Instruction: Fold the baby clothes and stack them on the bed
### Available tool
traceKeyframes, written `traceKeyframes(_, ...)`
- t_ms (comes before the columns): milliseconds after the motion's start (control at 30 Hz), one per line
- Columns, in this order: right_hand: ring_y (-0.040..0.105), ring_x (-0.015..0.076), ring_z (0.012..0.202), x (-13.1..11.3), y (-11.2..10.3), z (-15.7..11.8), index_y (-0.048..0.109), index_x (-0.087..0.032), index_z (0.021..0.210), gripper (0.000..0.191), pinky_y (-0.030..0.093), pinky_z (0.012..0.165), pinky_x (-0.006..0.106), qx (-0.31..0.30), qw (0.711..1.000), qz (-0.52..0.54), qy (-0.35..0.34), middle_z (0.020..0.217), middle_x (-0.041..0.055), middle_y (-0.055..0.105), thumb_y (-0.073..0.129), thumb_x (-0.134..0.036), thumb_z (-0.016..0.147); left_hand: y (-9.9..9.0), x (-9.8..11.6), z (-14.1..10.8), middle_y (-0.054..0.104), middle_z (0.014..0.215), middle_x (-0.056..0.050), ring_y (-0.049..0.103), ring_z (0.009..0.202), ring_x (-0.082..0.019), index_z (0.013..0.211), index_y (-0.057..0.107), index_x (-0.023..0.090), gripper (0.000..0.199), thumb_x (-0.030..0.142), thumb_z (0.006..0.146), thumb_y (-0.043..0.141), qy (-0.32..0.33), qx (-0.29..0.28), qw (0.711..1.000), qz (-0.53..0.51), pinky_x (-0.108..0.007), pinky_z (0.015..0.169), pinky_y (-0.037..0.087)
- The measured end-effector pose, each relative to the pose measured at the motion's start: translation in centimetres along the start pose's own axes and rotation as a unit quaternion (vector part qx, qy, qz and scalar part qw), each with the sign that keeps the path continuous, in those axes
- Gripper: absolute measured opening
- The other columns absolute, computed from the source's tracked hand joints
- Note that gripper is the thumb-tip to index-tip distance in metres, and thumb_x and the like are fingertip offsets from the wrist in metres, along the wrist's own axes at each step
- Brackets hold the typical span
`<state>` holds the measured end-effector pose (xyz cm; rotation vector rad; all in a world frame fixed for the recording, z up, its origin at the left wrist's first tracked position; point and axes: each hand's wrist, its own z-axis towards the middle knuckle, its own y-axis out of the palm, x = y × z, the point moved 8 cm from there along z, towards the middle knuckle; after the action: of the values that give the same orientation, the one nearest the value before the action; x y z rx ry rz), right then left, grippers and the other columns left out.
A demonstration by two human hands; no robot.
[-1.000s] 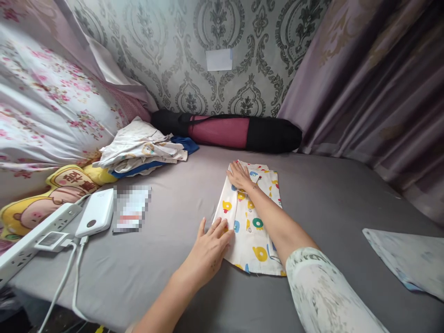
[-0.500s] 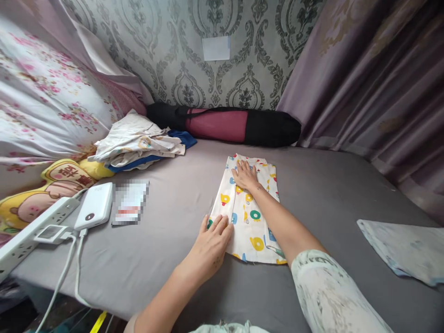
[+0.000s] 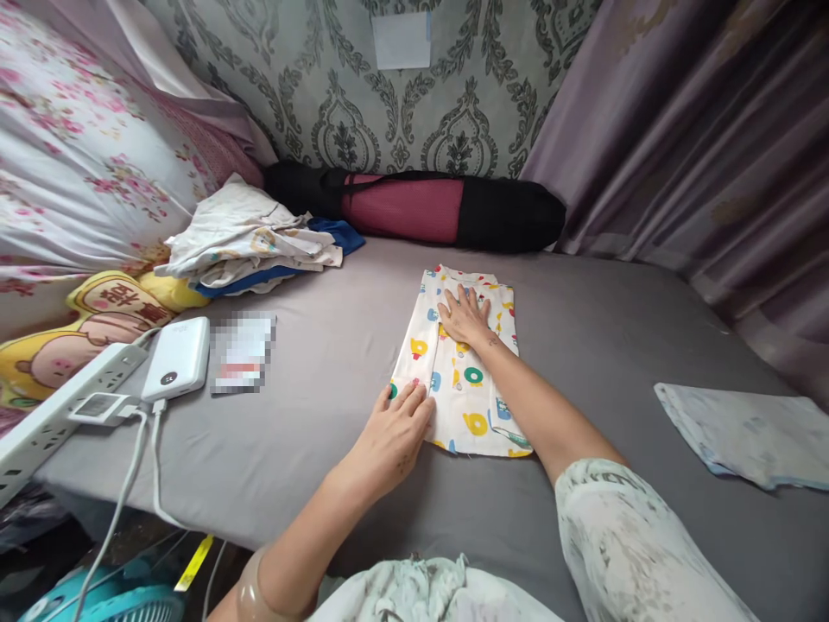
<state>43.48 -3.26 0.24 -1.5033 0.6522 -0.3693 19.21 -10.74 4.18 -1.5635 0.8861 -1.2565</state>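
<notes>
A white shirt printed with colourful ducks and rings lies folded into a narrow shape on the grey bed sheet. Flat on its upper part, below the collar, rests my right hand, fingers spread. My left hand lies on the shirt's lower left edge with its fingers stretched out. Neither hand grips the cloth. My right forearm covers part of the shirt's right side.
A pile of clothes sits at the back left, near a long black and red bag along the wall. On the left are a power bank, a power strip and a yellow pillow. Another folded cloth lies right.
The camera view has tilted down slightly, so everything sits higher and a turquoise fan shows at bottom left. My right hand has shifted slightly on the shirt, fingers more spread.
</notes>
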Motion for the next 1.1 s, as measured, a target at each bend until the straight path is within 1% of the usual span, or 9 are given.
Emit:
traceKeyframes(133, 0.003, 0.0304, 0.149, -1.5, -0.7, 0.1, 0.025, -0.02, 0.154, 0.061, 0.001, 0.115, 0.063, -0.012, 1.0, 0.0, -0.004, 0.164, 0.0104, 0.01, 0.015, -0.046, 0.1, 0.2, -0.8, -0.6, 0.044, 0.149, -0.015, 0.034, 0.142, -0.027, 0.138, 0.042, 0.021, 0.041, 0.02, 0.098, 0.032, -0.021, 0.034, 0.999, 0.005, -0.055, 0.114, 0.029)
traceKeyframes(267, 0.005, 0.0243, 0.15, -5.3, -0.6, 0.5, 0.024, -0.012, 0.154, 0.063, -0.002, 0.118, 0.052, 0.0, 0.997, 0.009, -0.073, 0.163, 0.0111, 0.013, 0.015, -0.043, 0.1, 0.8, -1.7, -0.8, 0.04, 0.152, -0.013, 0.03, 0.144, -0.031, 0.136, 0.045, 0.021, 0.043, 0.016, 0.096, 0.032, -0.062, 0.021, 0.997, 0.038, -0.058, 0.113, 0.03)
traceKeyframes(333, 0.007, 0.0237, 0.15, -6.3, 0.1, 1.3, 0.024, -0.008, 0.154, 0.064, -0.001, 0.119, 0.049, -0.012, 0.997, 0.014, -0.076, 0.163, 0.0118, 0.014, 0.016, -0.042, 0.1, 1.0, -1.9, -0.8, 0.04, 0.153, -0.013, 0.031, 0.144, -0.033, 0.136, 0.046, 0.021, 0.04, 0.022, 0.099, 0.03, -0.074, 0.011, 0.996, 0.042, -0.06, 0.112, 0.03)
traceKeyframes(433, 0.007, 0.0234, 0.15, -6.6, 0.9, 3.0, 0.023, -0.005, 0.153, 0.066, 0.001, 0.12, 0.046, -0.02, 0.998, 0.01, -0.056, 0.163, 0.0124, 0.013, 0.015, -0.043, 0.1, 1.1, -1.9, -0.8, 0.04, 0.153, -0.014, 0.033, 0.142, -0.034, 0.138, 0.046, 0.021, 0.042, 0.035, 0.101, 0.029, -0.072, 0.016, 0.997, 0.033, -0.064, 0.11, 0.03)
traceKeyframes(533, 0.008, 0.0245, 0.149, -6.3, 1.1, 4.3, 0.024, -0.006, 0.153, 0.067, 0.004, 0.119, 0.046, -0.004, 0.999, 0.004, -0.046, 0.163, 0.0122, 0.015, 0.016, -0.044, 0.099, 1.1, -1.9, -1.1, 0.041, 0.152, -0.014, 0.033, 0.142, -0.034, 0.141, 0.045, 0.023, 0.045, 0.039, 0.101, 0.031, -0.061, 0.039, 0.997, 0.039, -0.067, 0.11, 0.026)
traceKeyframes(667, 0.011, 0.0259, 0.149, -6.1, 1.3, 4.9, 0.027, -0.009, 0.152, 0.065, 0.007, 0.119, 0.047, 0.025, 0.999, 0.007, -0.043, 0.162, 0.0102, 0.019, 0.02, -0.044, 0.098, 1.6, -1.9, -1.3, 0.04, 0.153, -0.013, 0.031, 0.143, -0.033, 0.144, 0.044, 0.024, 0.048, 0.041, 0.101, 0.031, -0.053, 0.045, 0.997, 0.044, -0.067, 0.112, 0.022)
traceKeyframes(800, 0.01, 0.0249, 0.149, -6.1, 1.3, 4.9, 0.026, -0.01, 0.153, 0.065, 0.006, 0.119, 0.047, 0.018, 0.999, 0.009, -0.046, 0.162, 0.0102, 0.018, 0.019, -0.045, 0.098, 1.6, -1.8, -1.4, 0.035, 0.156, -0.014, 0.027, 0.145, -0.035, 0.146, 0.041, 0.022, 0.052, 0.046, 0.101, 0.03, -0.061, 0.026, 0.998, 0.024, -0.069, 0.112, 0.019)
traceKeyframes(933, 0.007, 0.024, 0.15, -6.4, 0.5, 3.7, 0.021, -0.01, 0.154, 0.064, 0.004, 0.119, 0.048, 0.008, 0.998, 0.022, -0.056, 0.163, 0.011, 0.013, 0.014, -0.043, 0.099, 1.1, -1.8, -1.8, 0.027, 0.159, -0.013, 0.018, 0.148, -0.033, 0.148, 0.036, 0.021, 0.059, 0.053, 0.1, 0.026, -0.06, 0.0, 0.998, -0.027, -0.067, 0.114, 0.016)
traceKeyframes(1100, 0.004, 0.0244, 0.15, -7.9, 0.3, -1.0, 0.019, -0.006, 0.154, 0.068, 0.0, 0.119, 0.046, 0.012, 0.997, 0.016, -0.081, 0.163, 0.0136, 0.01, 0.014, -0.047, 0.099, -0.3, -3.5, -2.2, 0.03, 0.158, -0.013, 0.018, 0.149, -0.027, 0.15, 0.032, 0.02, 0.056, 0.047, 0.102, 0.022, -0.09, 0.027, 0.994, -0.063, -0.061, 0.117, 0.012)
